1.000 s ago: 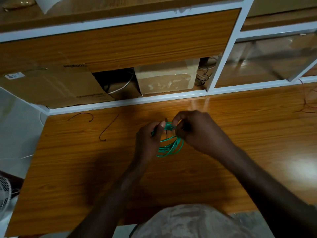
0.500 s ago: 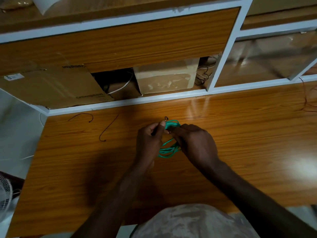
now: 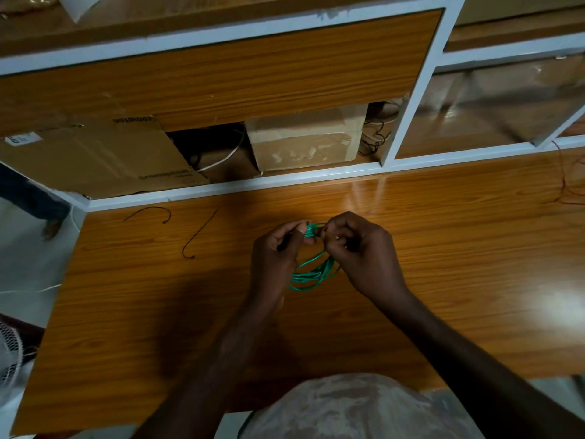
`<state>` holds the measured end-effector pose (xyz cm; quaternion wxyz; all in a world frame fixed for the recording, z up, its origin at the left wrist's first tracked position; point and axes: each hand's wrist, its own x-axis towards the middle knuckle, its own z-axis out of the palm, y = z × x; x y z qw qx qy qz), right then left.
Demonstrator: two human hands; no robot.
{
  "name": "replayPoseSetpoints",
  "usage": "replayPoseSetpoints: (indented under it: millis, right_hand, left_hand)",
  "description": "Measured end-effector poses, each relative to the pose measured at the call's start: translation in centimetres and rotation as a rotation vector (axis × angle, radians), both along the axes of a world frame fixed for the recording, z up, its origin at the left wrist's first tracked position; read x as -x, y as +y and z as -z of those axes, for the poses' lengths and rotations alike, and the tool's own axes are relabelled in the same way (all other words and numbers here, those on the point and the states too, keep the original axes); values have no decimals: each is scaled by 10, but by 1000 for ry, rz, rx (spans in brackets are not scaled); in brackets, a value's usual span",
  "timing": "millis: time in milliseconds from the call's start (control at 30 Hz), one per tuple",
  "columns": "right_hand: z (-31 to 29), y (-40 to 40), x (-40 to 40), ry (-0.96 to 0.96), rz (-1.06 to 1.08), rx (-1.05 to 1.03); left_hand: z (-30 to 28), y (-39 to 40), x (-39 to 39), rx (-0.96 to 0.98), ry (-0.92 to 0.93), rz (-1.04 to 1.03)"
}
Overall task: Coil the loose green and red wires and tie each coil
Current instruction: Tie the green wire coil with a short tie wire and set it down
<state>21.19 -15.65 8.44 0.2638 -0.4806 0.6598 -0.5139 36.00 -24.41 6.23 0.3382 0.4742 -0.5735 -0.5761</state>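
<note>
You are holding the green wire coil up over the wooden counter. Your left hand is pinching the top of the coil. Your right hand is pinching it too, just beside the left. The loops are hanging down between your hands. Two dark wire bits are lying on the counter to the left.

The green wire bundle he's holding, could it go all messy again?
It might. Both the left hand and the right hand pinch only the top of the green coil; its lower loops hang free and already fan apart, so a slipped pinch could let them spring loose. The red wire lies near the desk's far right edge and could slide off.
</note>
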Motion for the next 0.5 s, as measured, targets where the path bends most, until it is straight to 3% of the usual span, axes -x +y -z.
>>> replayPoseSetpoints:
  millis: [200, 500]
  right_hand:
    - [5, -5, 7, -248, 102, -30]
    - [3, -13, 1, -105, 154, -85]
  left_hand:
    - [-3, 3, 1, 32, -12, 8]
    - [-4, 5, 10, 89, -31, -60]
